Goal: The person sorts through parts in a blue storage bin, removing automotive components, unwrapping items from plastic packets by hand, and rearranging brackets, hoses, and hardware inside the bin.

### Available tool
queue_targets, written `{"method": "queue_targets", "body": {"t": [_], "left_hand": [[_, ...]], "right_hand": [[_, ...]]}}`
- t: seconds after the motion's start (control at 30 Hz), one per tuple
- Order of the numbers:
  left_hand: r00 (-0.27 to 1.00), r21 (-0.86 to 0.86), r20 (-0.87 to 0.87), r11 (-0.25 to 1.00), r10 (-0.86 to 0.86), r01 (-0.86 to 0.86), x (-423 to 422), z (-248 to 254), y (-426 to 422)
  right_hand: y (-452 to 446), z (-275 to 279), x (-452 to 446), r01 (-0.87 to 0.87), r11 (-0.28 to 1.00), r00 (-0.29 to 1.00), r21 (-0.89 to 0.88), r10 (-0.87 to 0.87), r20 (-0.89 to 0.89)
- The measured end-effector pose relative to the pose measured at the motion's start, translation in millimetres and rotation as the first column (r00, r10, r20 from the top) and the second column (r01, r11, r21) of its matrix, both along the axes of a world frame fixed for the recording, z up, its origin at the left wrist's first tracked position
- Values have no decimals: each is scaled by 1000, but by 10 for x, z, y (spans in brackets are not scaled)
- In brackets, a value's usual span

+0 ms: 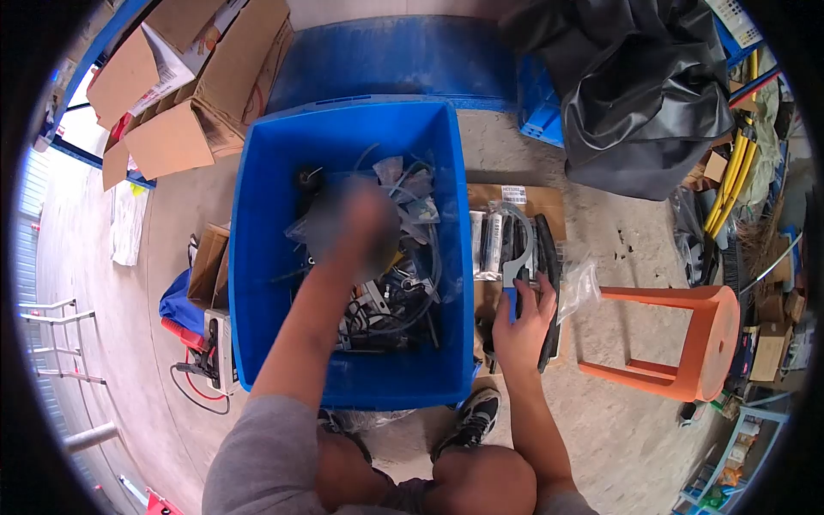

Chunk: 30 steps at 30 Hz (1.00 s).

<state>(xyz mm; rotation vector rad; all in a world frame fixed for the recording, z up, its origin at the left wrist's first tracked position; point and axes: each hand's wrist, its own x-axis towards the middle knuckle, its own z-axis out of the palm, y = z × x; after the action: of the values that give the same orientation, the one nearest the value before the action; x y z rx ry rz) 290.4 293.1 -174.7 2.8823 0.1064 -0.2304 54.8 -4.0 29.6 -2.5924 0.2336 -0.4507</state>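
Head view: left hand (365,219) is over the blue bin (354,378) of mixed parts (390,300), smeared by a blur patch that also hides the contents under it, so can't tell if it's open or holding anything. Right hand (524,330) is partly curled, thumb and index clamped on the blue handle of the grey curved tool (518,264), over the cardboard (549,206) just beside the bin; handle's lower end is hidden.

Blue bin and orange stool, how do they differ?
The blue bin is a deep, open-topped container; the orange stool is a seat with spaced legs. The bin looks larger than the stool. The bin holds jumbled parts, the stool nothing visible. Both are brightly coloured.
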Motion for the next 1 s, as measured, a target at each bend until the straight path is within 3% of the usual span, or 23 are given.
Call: {"method": "queue_targets", "body": {"t": [0.03,0.1,0.13,0.2,0.27,0.33,0.4,0.53,0.6,0.63,0.67,0.73,0.77,0.8,0.87,0.93,1.0], "left_hand": [[1000,0,-1,1000,1,-1,-30,312,13],[971,-79,161,978,-177,191,-147,796,71],[973,-72,152,979,-176,189,-217,902,152],[976,-384,193,908,-101,170,-421,1115,319],[968,-634,251,752,-22,181,-681,1316,435],[988,-744,90,668,123,-15,-831,1166,550],[981,-828,26,554,193,-87,-1041,1091,589],[860,-922,-306,97,408,-374,-1631,1571,202],[925,-915,52,389,376,-107,-1874,1529,148],[917,-846,130,525,376,-95,-1965,1766,46],[917,-847,126,522,378,-98,-2041,1935,4],[924,-822,205,569,324,-18,-2114,2136,-62],[928,-733,293,677,231,62,-2126,2136,-4],[929,-734,294,676,223,70,-2122,2119,52],[993,-829,83,559,84,22,-2101,2003,178],[996,-830,84,552,-15,78,-2033,1726,322],[998,-828,69,558,3,56,-1926,1490,421]], "right_hand": [[27,50,4,-22,999,1000,34,21,11],[105,193,18,-43,996,999,77,43,11],[164,294,76,-99,979,995,178,96,25],[322,376,284,-236,921,971,309,209,118],[621,531,486,-304,795,947,526,313,73],[937,380,703,-384,705,909,596,400,113],[1197,239,891,-340,739,895,582,443,-40],[1561,-156,1046,-321,677,800,662,568,-192],[1653,-216,902,-176,569,786,803,572,-233],[1664,-155,818,-28,436,750,899,604,-270],[1648,-104,771,-26,440,748,898,604,-274],[1594,14,717,120,215,706,969,668,-235],[1567,102,698,119,215,712,969,662,-234],[1538,200,677,166,202,701,965,664,-260],[1459,173,682,214,188,695,959,661,-284],[1336,-79,781,438,106,594,893,711,-376],[1355,-49,743,471,103,609,876,681,-407]]}}
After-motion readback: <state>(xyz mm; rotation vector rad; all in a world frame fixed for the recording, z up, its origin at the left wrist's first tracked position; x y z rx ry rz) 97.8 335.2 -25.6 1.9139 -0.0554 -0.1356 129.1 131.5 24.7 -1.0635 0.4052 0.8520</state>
